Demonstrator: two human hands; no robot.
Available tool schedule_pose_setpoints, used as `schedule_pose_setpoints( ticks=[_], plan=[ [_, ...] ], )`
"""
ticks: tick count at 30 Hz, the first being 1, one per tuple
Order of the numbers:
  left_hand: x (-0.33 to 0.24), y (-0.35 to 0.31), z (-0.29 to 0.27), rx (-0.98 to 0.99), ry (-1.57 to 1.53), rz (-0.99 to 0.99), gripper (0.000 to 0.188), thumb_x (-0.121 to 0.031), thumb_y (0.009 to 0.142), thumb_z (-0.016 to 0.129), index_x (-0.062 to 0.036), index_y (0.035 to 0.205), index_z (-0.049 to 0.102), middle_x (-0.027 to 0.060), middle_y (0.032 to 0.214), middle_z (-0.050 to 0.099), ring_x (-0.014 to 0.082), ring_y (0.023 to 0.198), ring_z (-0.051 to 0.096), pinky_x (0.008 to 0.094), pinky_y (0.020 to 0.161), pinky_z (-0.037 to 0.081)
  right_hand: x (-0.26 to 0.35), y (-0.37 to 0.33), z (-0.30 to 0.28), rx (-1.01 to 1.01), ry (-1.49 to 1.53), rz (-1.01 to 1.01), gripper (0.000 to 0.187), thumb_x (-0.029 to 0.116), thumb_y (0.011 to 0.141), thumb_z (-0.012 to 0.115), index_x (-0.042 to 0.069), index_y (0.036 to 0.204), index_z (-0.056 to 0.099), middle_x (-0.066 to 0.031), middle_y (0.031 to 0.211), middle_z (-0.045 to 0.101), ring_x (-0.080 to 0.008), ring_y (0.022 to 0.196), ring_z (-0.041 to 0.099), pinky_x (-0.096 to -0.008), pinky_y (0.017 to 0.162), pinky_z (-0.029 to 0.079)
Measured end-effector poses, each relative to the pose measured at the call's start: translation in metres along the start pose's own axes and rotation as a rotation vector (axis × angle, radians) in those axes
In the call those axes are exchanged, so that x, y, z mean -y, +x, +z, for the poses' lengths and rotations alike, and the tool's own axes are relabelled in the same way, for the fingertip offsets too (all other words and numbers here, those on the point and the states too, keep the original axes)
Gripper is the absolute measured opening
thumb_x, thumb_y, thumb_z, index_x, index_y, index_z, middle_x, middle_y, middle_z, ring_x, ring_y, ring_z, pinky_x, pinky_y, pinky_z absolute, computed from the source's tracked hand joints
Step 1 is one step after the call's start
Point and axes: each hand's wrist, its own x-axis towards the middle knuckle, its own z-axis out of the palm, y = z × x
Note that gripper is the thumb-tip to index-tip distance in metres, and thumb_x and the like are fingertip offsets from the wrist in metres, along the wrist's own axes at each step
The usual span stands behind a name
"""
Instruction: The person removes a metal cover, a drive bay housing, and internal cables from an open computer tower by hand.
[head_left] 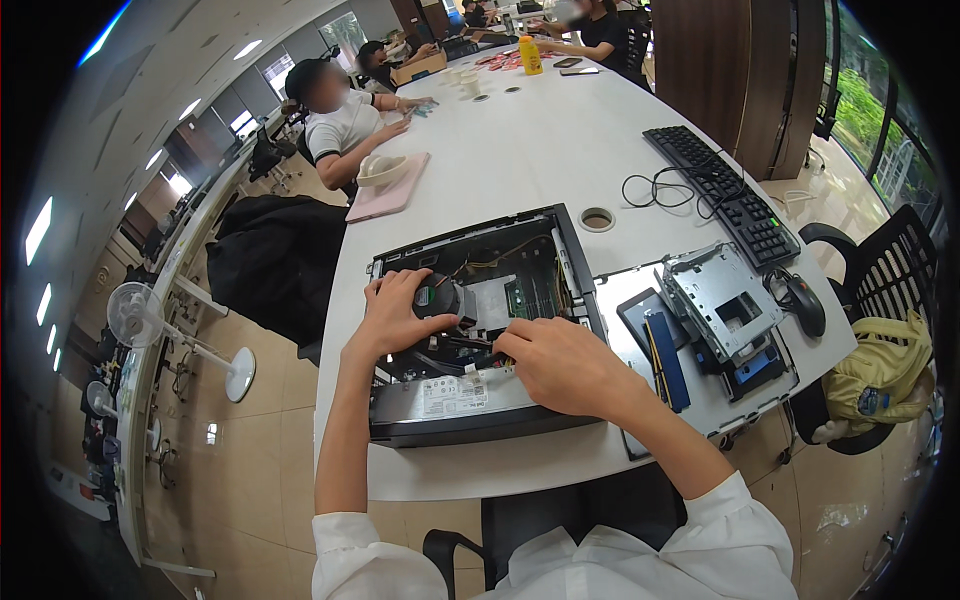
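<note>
An opened desktop computer case (pixel 480 425) lies on the white table in front of me, its inside facing up. My left hand (pixel 395 315) reaches over its left part, thumb and fingers curved around a round black cooling fan (pixel 437 296). My right hand (pixel 565 365) is inside the near edge of the case, fingers curled and pressed together by some dark cables. What its fingertips hold is hidden. A green circuit board (pixel 517 298) and a silver metal part (pixel 490 300) show beyond the hands. Yellowish wires (pixel 490 264) run along the far side.
Right of the case, a metal drive bracket (pixel 725 300) and a blue strip-shaped part (pixel 667 360) lie on a side panel (pixel 612 300). Beyond are a keyboard (pixel 725 190) and mouse (pixel 803 306). Headphones (pixel 382 170) rest on a pink laptop (pixel 410 192). A person (pixel 340 125) sits at the left.
</note>
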Motion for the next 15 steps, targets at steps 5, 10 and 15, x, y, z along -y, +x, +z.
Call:
schedule_pose_setpoints(
  ticks=[5, 10, 15],
  plan=[
    [-0.0012, 0.0002, -0.0027, 0.039, -0.006, 0.000, 0.092, -0.063, 0.074, 0.079, -0.0035, 0.141, 0.055, 0.0156, 0.134, 0.058, 0.0277, 0.134, 0.047, 0.0462, 0.119, 0.017, 0.0011, 0.0011, -0.0007, 0.003, 0.000, -0.006, 0.021, 0.002, 0.084, 0.059, -0.002, 0.104, 0.066, -0.0177, 0.103, 0.068, -0.0357, 0.094, 0.068, -0.0452, 0.085, 0.055],
    [-0.0066, 0.0012, -0.0057, 0.006, 0.002, -0.023, 0.091, -0.062, 0.070, 0.082, -0.0035, 0.136, 0.060, 0.0154, 0.130, 0.062, 0.0291, 0.129, 0.052, 0.0480, 0.118, 0.023, 0.0001, -0.0001, 0.0013, 0.028, -0.008, 0.020, 0.023, 0.001, 0.088, 0.057, 0.003, 0.109, 0.066, -0.0123, 0.106, 0.066, -0.0327, 0.094, 0.067, -0.0445, 0.087, 0.051],
    [-0.0074, 0.0049, -0.0073, -0.042, 0.011, -0.048, 0.088, -0.061, 0.065, 0.086, -0.0012, 0.126, 0.067, 0.0158, 0.120, 0.068, 0.0309, 0.122, 0.059, 0.0459, 0.115, 0.032, -0.0013, -0.0007, 0.0030, 0.022, -0.013, 0.013, 0.024, 0.000, 0.087, 0.056, 0.002, 0.109, 0.066, -0.0124, 0.105, 0.066, -0.0327, 0.094, 0.066, -0.0439, 0.086, 0.051]
  ],
)
